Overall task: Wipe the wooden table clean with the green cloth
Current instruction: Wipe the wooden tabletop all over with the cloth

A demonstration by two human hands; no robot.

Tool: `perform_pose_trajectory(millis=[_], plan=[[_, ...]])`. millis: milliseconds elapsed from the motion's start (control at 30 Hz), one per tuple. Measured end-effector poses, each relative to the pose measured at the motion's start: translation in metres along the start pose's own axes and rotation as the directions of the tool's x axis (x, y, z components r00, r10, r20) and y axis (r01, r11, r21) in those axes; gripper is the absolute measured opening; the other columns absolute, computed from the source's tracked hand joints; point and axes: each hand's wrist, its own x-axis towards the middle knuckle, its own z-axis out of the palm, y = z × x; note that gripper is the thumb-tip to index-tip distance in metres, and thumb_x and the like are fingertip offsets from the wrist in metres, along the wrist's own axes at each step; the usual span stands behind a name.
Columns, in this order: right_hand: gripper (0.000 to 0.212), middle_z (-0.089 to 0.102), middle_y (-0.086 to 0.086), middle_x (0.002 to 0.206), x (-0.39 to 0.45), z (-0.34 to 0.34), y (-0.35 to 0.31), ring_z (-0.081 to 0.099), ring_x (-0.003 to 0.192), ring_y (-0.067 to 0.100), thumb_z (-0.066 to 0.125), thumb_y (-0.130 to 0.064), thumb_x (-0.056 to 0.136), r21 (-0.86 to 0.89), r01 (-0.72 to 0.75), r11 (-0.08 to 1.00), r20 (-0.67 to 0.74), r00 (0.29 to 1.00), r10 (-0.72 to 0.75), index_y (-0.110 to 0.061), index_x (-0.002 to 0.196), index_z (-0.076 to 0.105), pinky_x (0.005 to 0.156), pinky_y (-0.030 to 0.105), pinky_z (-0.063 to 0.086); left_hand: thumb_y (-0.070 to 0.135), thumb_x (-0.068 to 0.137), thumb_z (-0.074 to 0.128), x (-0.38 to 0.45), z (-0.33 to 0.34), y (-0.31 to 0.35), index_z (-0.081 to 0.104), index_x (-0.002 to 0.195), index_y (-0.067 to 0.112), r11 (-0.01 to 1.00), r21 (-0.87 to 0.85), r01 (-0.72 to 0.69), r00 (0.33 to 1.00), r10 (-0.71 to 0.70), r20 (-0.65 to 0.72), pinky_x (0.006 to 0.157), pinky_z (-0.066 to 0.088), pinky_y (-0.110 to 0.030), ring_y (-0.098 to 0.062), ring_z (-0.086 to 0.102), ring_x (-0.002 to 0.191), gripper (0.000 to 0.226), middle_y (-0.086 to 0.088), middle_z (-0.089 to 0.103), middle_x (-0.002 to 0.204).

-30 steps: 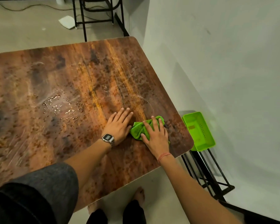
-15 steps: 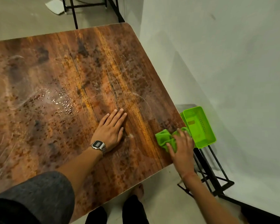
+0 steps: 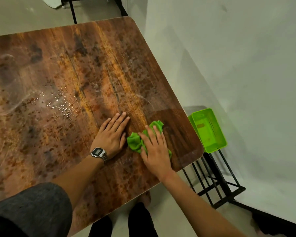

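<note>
Two bare forearms reach out from the bottom edge over the wooden table (image 3: 61,79), the left one coming out of a dark grey sleeve (image 3: 32,207) and carrying a metal digital watch (image 3: 99,153) at the wrist. Below the table's near edge, dark trouser legs and a bare foot show on the pale floor. The left hand (image 3: 112,135) lies flat on the wood, fingers straight and close together, palm down, holding nothing. Just beside it, the right hand (image 3: 155,149) presses down with fingers spread over the green cloth (image 3: 135,142), which is bunched and wrinkled on the table near its right corner. Wet streaks and a patch of droplets (image 3: 61,103) glisten further left. Past the corner, a bright green plastic basket (image 3: 208,130) sits on a black wire stand (image 3: 219,183) against a white wall.
</note>
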Motion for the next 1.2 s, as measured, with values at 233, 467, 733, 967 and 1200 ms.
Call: perform_pose_trajectory(millis=[233,467,733,967,1200], plan=[[0.070,0.010,-0.003,0.163,-0.073,-0.032,0.089,0.007,0.151,0.022,0.052,-0.019,0.080,0.111,-0.100,0.989,0.017,0.995,0.098,-0.025,0.147,0.034,0.116,0.055,0.023,0.040,0.098,0.022,0.000,-0.001,0.001,0.018,0.154,0.021,1.000,-0.012,0.002,1.000,-0.002,-0.004,0.121,0.012,-0.039,-0.016,0.011,0.149,0.059,0.001,0.014,0.162],[0.079,0.003,0.005,0.164,0.029,-0.041,0.084,-0.001,0.150,0.020,0.057,-0.014,0.082,0.183,-0.424,0.887,-0.023,0.900,0.435,-0.016,0.153,0.022,0.121,0.048,0.015,0.040,0.098,0.023,-0.001,-0.004,0.002,0.021,0.153,0.020,1.000,-0.029,-0.002,1.000,0.001,-0.022,0.120,0.015,-0.040,-0.017,0.014,0.149,0.059,0.000,0.017,0.161],[0.087,0.008,-0.002,0.163,0.012,-0.015,-0.011,-0.002,0.150,0.010,0.055,-0.010,0.074,0.278,-0.077,0.958,0.073,0.996,0.059,-0.018,0.152,0.018,0.123,0.041,0.011,0.036,0.096,0.024,-0.002,-0.006,0.002,0.022,0.153,0.017,1.000,-0.018,0.001,1.000,-0.001,-0.010,0.120,0.014,-0.039,-0.017,0.015,0.149,0.061,0.000,0.018,0.161],[0.082,-0.003,-0.001,0.164,-0.046,-0.038,0.064,0.008,0.150,0.023,0.062,-0.005,0.080,0.193,-0.399,0.896,-0.003,0.913,0.407,-0.034,0.150,0.029,0.117,0.053,0.025,0.037,0.096,0.027,-0.002,-0.006,0.003,0.025,0.152,0.018,0.999,-0.023,0.032,0.999,-0.033,-0.019,0.120,0.015,-0.042,-0.020,0.018,0.148,0.059,-0.002,0.022,0.160],[0.081,0.020,0.019,0.159,0.097,-0.040,0.064,0.016,0.148,0.032,0.054,0.004,0.080,0.236,-0.397,0.887,-0.078,0.902,0.425,-0.001,0.152,0.017,0.122,0.038,0.011,0.040,0.095,0.026,-0.003,-0.001,0.002,0.025,0.152,0.012,0.997,-0.001,0.083,0.996,-0.083,-0.028,0.120,0.011,-0.042,-0.021,0.020,0.148,0.063,-0.004,0.023,0.160]])
